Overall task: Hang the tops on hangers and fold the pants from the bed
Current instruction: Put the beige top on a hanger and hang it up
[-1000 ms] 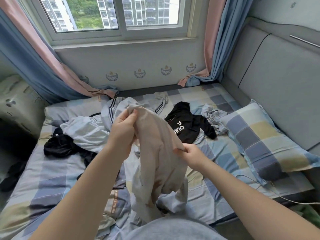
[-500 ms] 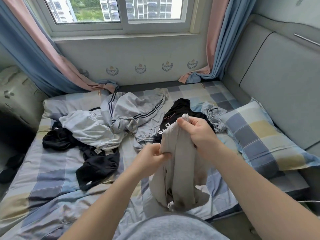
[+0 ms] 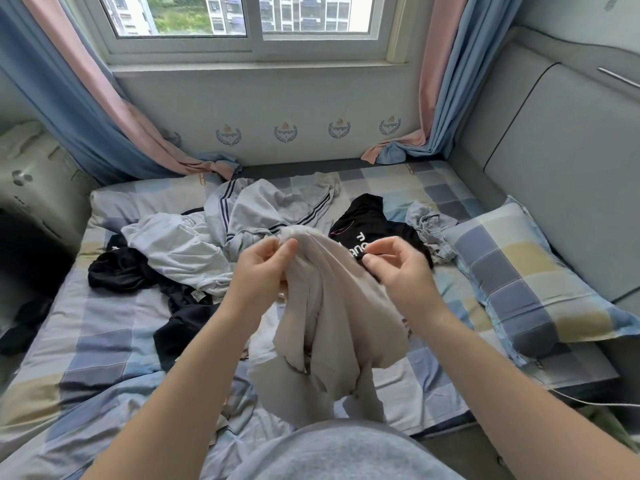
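The bed, in checked sheets, carries a loose heap of clothes, with grey striped pants beside a black top. Above its near edge hangs the bunched beige garment. The left hand pinches its top fold. The right hand grips its right side with curled fingers.

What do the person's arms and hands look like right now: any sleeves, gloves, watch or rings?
The left forearm and right forearm are bare up to the frame edge; no sleeve shows. The left hand and right hand wear no gloves, and no watch, band or ring is visible. At the bottom edge, a grey top covers the torso.
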Action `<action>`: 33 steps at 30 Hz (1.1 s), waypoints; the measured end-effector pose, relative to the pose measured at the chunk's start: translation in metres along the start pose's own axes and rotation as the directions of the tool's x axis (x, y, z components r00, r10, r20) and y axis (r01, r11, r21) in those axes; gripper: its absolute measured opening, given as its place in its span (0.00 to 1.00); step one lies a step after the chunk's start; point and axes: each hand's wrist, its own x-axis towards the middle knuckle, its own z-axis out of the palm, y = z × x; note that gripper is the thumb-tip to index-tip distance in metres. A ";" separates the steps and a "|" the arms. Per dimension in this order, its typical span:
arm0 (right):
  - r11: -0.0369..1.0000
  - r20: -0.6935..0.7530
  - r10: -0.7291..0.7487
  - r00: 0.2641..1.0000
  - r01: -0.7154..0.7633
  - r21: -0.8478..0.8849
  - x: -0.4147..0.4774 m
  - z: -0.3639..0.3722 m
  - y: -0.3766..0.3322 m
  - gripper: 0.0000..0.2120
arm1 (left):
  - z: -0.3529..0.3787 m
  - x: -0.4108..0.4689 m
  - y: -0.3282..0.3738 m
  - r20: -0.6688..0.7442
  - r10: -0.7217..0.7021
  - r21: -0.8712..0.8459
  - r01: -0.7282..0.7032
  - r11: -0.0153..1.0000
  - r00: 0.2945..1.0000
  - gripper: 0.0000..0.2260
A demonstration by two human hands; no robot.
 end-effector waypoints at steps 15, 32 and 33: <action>0.850 0.433 0.272 0.860 -0.003 -0.527 -0.019 0.063 0.056 0.10 | 0.007 -0.015 0.039 0.035 -0.103 -0.481 0.107 0.870 0.994 0.06; 0.940 0.313 0.214 0.925 -0.107 -0.324 -0.004 0.039 0.055 0.13 | -0.024 0.005 0.007 -0.197 -0.208 -0.442 0.103 0.891 0.958 0.07; 0.943 0.278 0.243 0.929 -0.159 -0.294 -0.001 0.035 0.050 0.11 | -0.024 0.004 0.003 -0.185 -0.229 -0.386 0.144 0.911 0.956 0.05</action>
